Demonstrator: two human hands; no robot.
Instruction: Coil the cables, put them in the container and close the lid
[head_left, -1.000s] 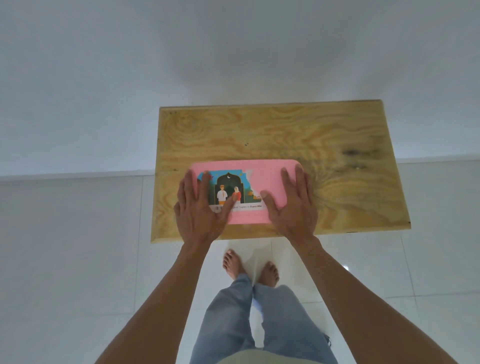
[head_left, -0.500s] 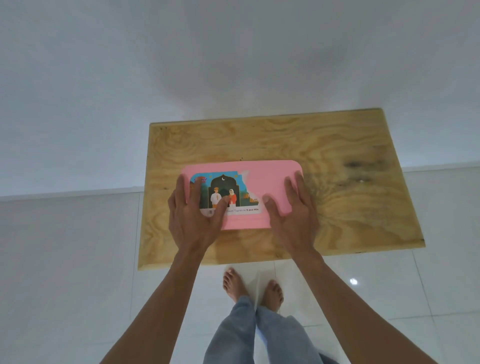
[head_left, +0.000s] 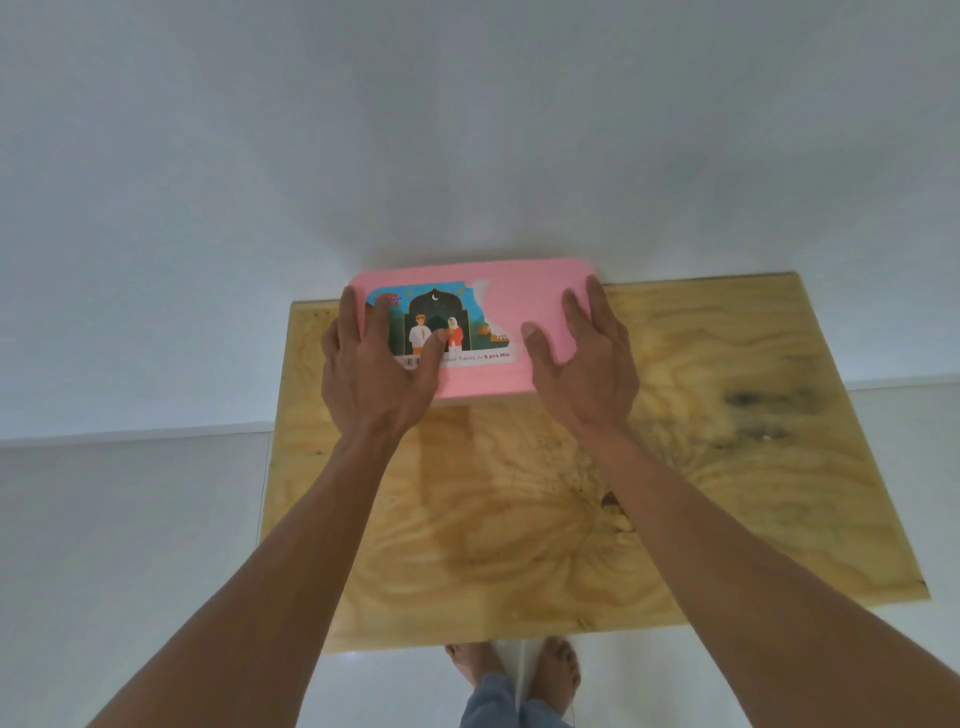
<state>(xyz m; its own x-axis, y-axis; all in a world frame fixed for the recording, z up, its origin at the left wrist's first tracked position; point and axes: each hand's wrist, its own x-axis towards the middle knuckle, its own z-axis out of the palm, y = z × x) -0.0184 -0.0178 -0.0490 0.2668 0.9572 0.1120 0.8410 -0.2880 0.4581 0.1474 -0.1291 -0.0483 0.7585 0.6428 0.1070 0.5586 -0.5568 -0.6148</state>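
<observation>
You stand at a plywood table (head_left: 701, 467) with bold swirling grain and a dark stain toward its right side, set against a plain white wall (head_left: 467, 130). Pale glossy floor tiles (head_left: 130, 545) surround it, and your bare feet (head_left: 519, 670) show below its near edge. The pink container lid (head_left: 498, 317) sits at the far edge of the table, left of centre, its back edge against the wall. It is rectangular with rounded corners and carries a partly torn picture label (head_left: 441, 327) on its left half. Your left hand (head_left: 379, 369) lies on the label, fingers spread and nearly straight. Your right hand (head_left: 582, 358) rests on the lid's right end, fingers likewise extended, gripping nothing.
</observation>
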